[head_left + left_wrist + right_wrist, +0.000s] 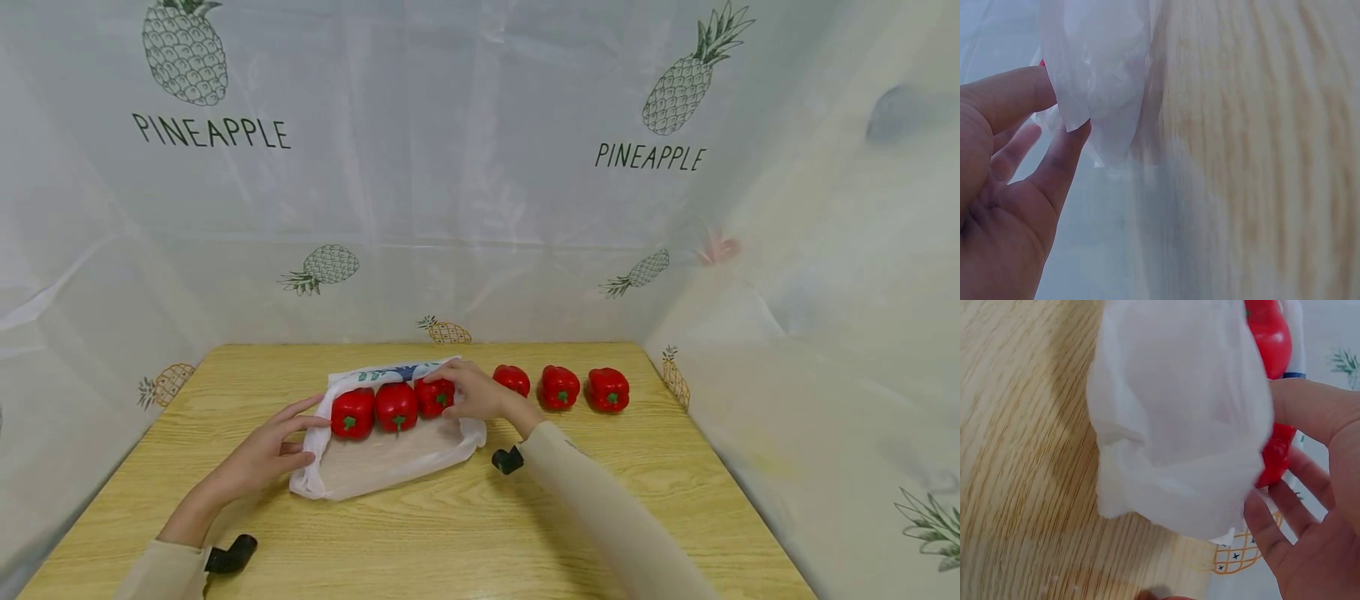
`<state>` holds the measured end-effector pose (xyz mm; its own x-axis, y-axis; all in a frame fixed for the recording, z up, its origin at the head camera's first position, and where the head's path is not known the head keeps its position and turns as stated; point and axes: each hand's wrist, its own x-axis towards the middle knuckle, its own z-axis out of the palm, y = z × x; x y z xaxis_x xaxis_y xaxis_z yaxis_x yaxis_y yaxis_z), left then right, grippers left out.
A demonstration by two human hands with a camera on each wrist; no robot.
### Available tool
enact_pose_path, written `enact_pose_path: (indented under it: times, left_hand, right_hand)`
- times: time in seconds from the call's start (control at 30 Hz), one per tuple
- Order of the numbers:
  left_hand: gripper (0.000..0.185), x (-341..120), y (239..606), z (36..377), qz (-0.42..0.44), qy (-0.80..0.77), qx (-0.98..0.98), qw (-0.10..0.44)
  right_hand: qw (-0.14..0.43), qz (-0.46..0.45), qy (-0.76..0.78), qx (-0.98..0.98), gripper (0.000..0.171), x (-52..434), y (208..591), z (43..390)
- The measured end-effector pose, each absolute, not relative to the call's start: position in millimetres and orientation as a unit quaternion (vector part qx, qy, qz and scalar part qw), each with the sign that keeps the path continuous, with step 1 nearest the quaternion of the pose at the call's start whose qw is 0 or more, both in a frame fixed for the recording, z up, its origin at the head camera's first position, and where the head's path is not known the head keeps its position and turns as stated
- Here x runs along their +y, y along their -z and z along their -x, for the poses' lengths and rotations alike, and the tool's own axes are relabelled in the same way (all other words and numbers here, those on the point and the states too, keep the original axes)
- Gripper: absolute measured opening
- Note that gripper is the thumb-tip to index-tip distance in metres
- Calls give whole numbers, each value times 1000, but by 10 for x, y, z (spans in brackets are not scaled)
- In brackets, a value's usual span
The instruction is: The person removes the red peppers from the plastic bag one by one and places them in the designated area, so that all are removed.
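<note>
A white plastic bag [390,479] with a blue and green print on its far rim lies spread on the table, with three red bell peppers in a row along its far side. My left hand [266,450] holds the bag's left edge between thumb and fingers; the left wrist view shows the plastic [1107,81] at the fingertips. At the row's right end, my right hand [476,392] grips a red bell pepper [433,398], thumb near and fingers beyond. The bag's side [1179,425] partly hides that pepper in the right wrist view. Left of it sit a middle pepper [396,407] and a left one [352,414].
Three more red bell peppers stand on the wooden table [420,542] right of the bag: one [512,379] partly behind the right wrist, another [559,387] beside it, the last [608,390] farthest right. A pineapple-printed sheet [465,183] hangs around the table's back and sides.
</note>
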<state>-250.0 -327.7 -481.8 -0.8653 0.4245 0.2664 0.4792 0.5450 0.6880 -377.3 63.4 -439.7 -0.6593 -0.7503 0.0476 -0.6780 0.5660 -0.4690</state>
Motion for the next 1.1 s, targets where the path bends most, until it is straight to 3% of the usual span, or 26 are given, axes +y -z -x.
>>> enact_pose_path:
  times: [0.53,1.1]
  left_hand:
    - [51,-3281,4827,2513,254,408,-877,26]
    - [51,-3286,4836,2512,256,405,-877,29]
  right_hand:
    - [70,399,229,885,69,586,4487,3812]
    - [31,399,201,894,64,541,4569,3817]
